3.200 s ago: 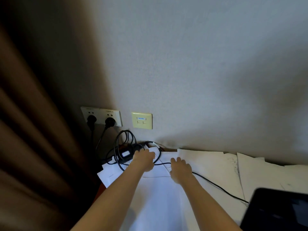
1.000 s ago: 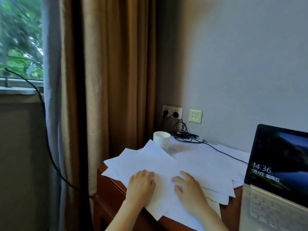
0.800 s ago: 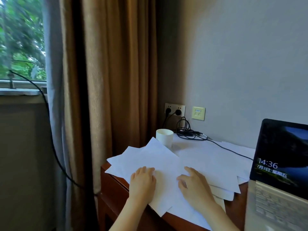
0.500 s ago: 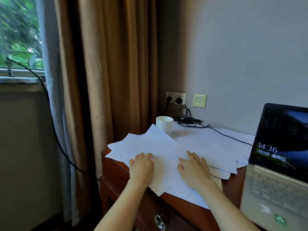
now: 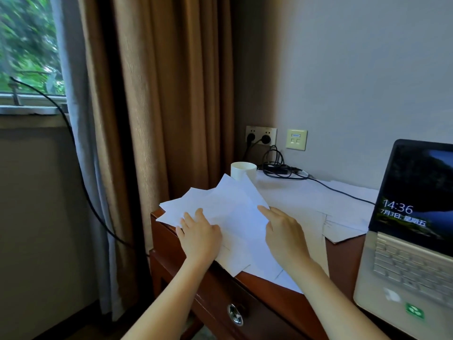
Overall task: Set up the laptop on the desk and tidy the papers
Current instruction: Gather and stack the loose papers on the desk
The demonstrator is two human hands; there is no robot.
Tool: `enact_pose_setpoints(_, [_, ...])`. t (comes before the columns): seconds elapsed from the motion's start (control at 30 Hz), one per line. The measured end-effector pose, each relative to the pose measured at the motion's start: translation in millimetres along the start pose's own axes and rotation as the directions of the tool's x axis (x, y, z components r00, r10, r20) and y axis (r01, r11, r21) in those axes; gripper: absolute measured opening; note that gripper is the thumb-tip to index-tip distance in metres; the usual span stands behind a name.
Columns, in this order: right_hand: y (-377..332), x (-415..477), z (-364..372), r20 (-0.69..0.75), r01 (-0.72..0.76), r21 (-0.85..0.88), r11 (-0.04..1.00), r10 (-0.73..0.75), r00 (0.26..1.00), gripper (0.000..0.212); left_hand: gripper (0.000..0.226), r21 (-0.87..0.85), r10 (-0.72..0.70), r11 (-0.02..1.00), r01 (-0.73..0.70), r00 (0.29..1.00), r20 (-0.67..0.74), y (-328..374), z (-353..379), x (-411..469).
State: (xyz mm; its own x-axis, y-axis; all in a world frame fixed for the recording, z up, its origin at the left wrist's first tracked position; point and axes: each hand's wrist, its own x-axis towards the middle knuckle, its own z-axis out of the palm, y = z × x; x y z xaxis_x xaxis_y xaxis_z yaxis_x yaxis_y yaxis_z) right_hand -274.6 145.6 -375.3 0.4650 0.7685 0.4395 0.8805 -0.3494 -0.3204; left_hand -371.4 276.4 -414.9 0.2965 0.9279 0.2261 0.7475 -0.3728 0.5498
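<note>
Head view: your papers (image 5: 232, 207) lay in a loose heap on the tabletop (image 5: 343, 256) left of the laptop (image 5: 411, 217), with some corners overhanging the front edge. Your left hand (image 5: 199, 238) was flat on the heap with its fingers spread, likely pinning the lower sheets while the top ones got squared. Your right hand (image 5: 285, 236), nearer the laptop, reached with straight fingers to the top sheet's edge. I cannot tell whether its thumb pinched underneath. The top sheets sat skewed, their long axis running diagonally away from you and one corner pointing at the cup (image 5: 242, 171), further back and left of the laptop. The laptop stood open with its screen facing you. Its cable (image 5: 338, 191) trailed left across the papers, so lifting them probably called for care.
</note>
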Motion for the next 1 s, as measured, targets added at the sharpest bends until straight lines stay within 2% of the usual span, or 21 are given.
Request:
enact_pose_setpoints(0.07, [-2.7, -1.9, 3.6, 0.005, 0.062, 0.017, 0.998, -0.062, 0.998, 0.063, 0.054, -0.023, 0.019, 1.0, -0.019, 1.0, 0.01, -5.1, -6.5, 6.8])
enact_pose_setpoints(0.13, [-4.7, -2.9, 5.6, 0.015, 0.082, -0.041, 0.996, -0.081, 0.997, 0.07, 0.056, -0.044, -0.009, 0.999, 0.011, 0.999, 0.042, -12.0, -15.7, 19.4])
enact_pose_setpoints(0.27, [-9.5, -0.9, 8.2, 0.01, 0.146, 0.03, 0.989, -0.146, 0.989, 0.062, 0.062, -0.048, -0.104, 0.993, 0.108, 0.99, 0.092, -24.7, -24.3, 39.9])
enact_pose_setpoints(0.33, [-13.2, -1.5, 9.8, 0.061, 0.176, 0.03, 0.984, -0.177, 0.982, 0.06, 0.068, -0.021, -0.13, 0.991, 0.133, 0.987, 0.099, -27.0, -21.8, 43.3])
enact_pose_setpoints(0.47, [-17.9, -4.5, 9.7, 0.215, 0.064, -0.081, 0.995, -0.045, 0.976, 0.046, 0.079, 0.003, -0.17, 0.985, 0.17, 0.981, 0.093, -25.1, -22.4, 46.9])
enact_pose_setpoints(0.53, [-17.4, -6.6, 9.0, 0.245, 0.03, -0.217, 0.976, 0.025, 0.969, 0.021, 0.077, -0.006, -0.166, 0.986, 0.167, 0.984, 0.07, -27.0, -26.8, 51.7])
enact_pose_setpoints(0.57, [-15.4, -6.8, 8.1, 0.248, -0.004, -0.246, 0.969, 0.068, 0.966, 0.02, 0.075, -0.024, -0.165, 0.986, 0.167, 0.985, 0.058, -29.0, -29.1, 54.5])
enact_pose_setpoints(0.63, [-14.6, -5.6, 5.3, 0.265, -0.048, -0.294, 0.955, 0.129, 0.956, 0.031, 0.075, -0.054, -0.152, 0.986, 0.155, 0.987, 0.055, -34.5, -32.2, 58.4])
enact_pose_setpoints(0.7, [-16.5, -4.4, 2.6, 0.234, -0.045, -0.334, 0.942, 0.129, 0.964, 0.032, 0.076, -0.049, -0.118, 0.991, 0.121, 0.992, 0.054, -39.2, -33.5, 59.2])
enact_pose_setpoints(0.8, [-20.2, -4.1, 0.8, 0.173, -0.015, -0.359, 0.933, 0.083, 0.981, 0.025, 0.068, 0.033, 0.051, 0.998, -0.049, 0.997, -0.055, -41.5, -33.8, 58.3])
enact_pose_setpoints(0.87, [-19.7, -4.4, 1.8, 0.146, -0.009, -0.367, 0.93, 0.067, 0.987, 0.03, 0.069, 0.113, 0.129, 0.985, -0.129, 0.992, 0.008, -39.4, -31.9, 59.6])
enact_pose_setpoints(0.93, [-22.0, -6.2, 1.7, 0.152, 0.001, -0.357, 0.934, 0.057, 0.987, 0.029, 0.075, 0.125, 0.053, 0.989, -0.073, 0.986, 0.161, -35.0, -30.6, 60.4])
enact_pose_setpoints(1.0, [-24.7, -6.7, 2.5, 0.173, 0.032, -0.335, 0.942, 0.028, 0.985, 0.014, 0.077, 0.145, 0.014, 0.988, -0.044, 0.979, 0.203, -32.1, -29.5, 61.8])
